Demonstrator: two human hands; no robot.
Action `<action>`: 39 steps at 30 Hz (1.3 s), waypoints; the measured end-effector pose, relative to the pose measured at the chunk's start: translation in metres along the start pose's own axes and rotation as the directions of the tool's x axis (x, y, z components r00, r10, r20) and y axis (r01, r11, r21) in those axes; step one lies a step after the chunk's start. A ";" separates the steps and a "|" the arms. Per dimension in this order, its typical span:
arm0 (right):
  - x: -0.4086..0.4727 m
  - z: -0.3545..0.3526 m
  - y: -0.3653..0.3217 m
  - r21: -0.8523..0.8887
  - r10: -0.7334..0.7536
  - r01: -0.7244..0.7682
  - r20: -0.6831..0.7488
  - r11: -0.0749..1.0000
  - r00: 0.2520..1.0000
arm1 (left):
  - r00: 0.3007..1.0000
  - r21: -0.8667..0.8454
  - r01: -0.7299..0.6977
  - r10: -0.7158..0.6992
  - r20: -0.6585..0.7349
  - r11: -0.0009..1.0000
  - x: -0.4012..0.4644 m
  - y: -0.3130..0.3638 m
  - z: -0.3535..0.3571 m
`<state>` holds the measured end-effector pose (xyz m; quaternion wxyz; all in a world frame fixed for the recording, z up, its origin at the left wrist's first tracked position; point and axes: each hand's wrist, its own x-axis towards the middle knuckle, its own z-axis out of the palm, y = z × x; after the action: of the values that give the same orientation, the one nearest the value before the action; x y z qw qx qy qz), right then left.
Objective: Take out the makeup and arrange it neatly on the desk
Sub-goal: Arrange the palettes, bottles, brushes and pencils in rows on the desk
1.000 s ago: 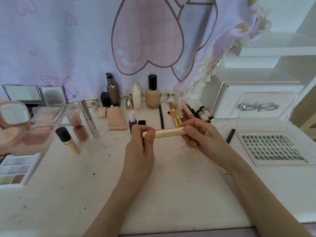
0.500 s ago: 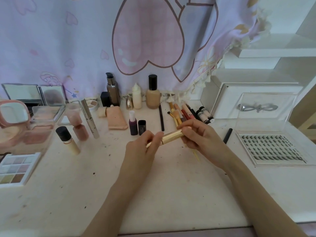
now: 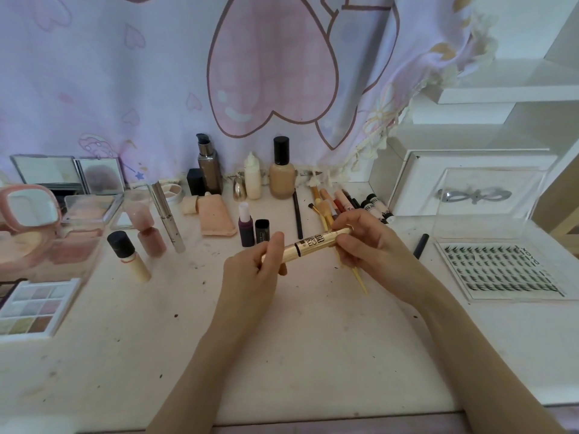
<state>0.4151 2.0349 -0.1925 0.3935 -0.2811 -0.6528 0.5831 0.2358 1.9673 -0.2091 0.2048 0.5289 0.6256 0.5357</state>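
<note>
A gold mascara tube [image 3: 308, 244] with black lettering hangs above the middle of the white desk [image 3: 282, 355], tilted up to the right. My left hand [image 3: 253, 270] grips its lower left end and my right hand [image 3: 369, 242] grips its upper right end. Behind them, makeup stands in a row by the curtain: a grey pump bottle [image 3: 209, 166], a cream bottle [image 3: 252, 177] and a beige foundation bottle [image 3: 282, 170]. Brushes and pencils [image 3: 332, 203] lie in a bunch beyond my right hand. A thin yellow brush handle [image 3: 360, 281] sticks out under my right hand.
Left side: an eyeshadow palette [image 3: 31, 311], a pink mirror compact [image 3: 29, 208], clear blush cases [image 3: 84, 227], a small black-capped bottle [image 3: 128, 256] and a silver tube [image 3: 166, 217]. Right side: a tray of false lashes [image 3: 501, 270] with its clear lid up, and a white box [image 3: 470, 183].
The gold tube has tilted from level to slanting up to the right and turned so its lettering faces me. Both hands have stayed on its ends.
</note>
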 end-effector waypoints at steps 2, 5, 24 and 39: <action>0.000 -0.001 0.000 0.036 0.034 -0.034 -0.011 0.999 0.999 | 0.998 -0.005 -0.055 0.055 0.000 0.998 -0.001 0.002 -0.001; 0.000 -0.003 -0.003 0.055 0.124 -0.118 -0.106 0.991 0.987 | 0.979 -0.020 -0.179 0.181 0.098 0.984 -0.003 0.002 -0.003; -0.003 -0.001 -0.005 -0.098 0.079 -0.080 -0.018 0.992 0.997 | 0.987 -0.397 0.011 -0.074 -0.142 0.918 0.005 0.011 -0.012; -0.030 0.015 -0.010 -0.390 0.108 -0.096 0.009 0.916 0.994 | 0.994 -0.451 0.026 0.023 0.103 0.892 0.001 0.007 -0.010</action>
<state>0.4199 2.0004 -0.1886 0.2890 -0.3782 -0.7460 0.4658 0.2301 1.9630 -0.1994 0.3550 0.4939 0.4729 0.6375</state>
